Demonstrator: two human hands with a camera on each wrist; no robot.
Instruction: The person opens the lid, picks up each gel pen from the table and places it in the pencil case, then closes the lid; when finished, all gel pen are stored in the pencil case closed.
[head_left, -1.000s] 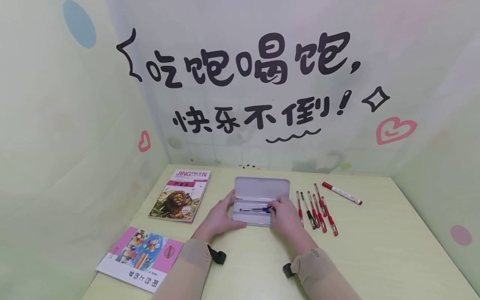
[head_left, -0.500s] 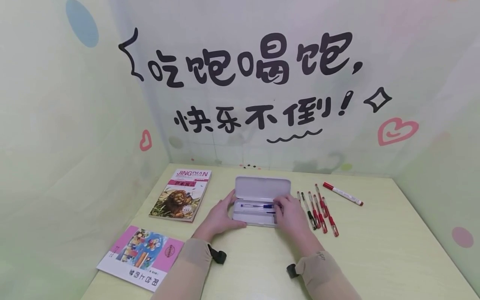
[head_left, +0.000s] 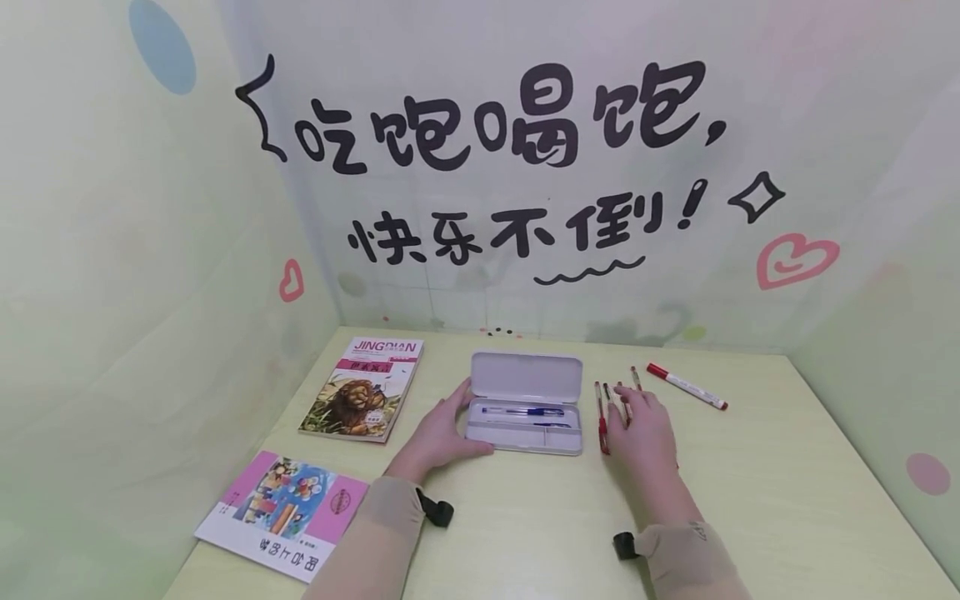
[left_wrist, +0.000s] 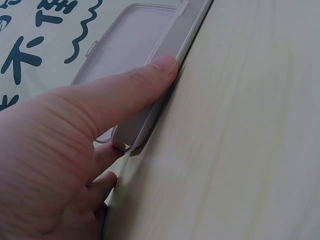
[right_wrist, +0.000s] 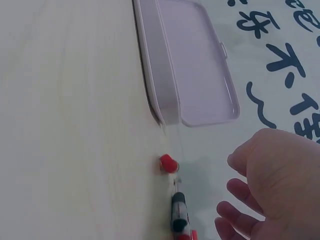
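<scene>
Your left hand (head_left: 438,433) gripped the open pencil case (head_left: 525,404) at its left end, thumb along the front edge. Your right hand (head_left: 643,429) lay open, fingers straight, over the row of pens (head_left: 602,412) on the table (head_left: 750,500).

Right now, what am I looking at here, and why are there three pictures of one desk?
No machine here: a person works with bare hands and wears three cameras. The wide picture comes from the head; the two close ones come from the wrists.

On the pale desk lies an open white pencil case with blue pens inside. The left hand grips the case's left end, thumb along its near edge. The right hand holds nothing; its relaxed fingers rest over a row of red and black pens beside the case. Farther right lies a red marker; to the left, a lion book and a pink booklet.
</scene>
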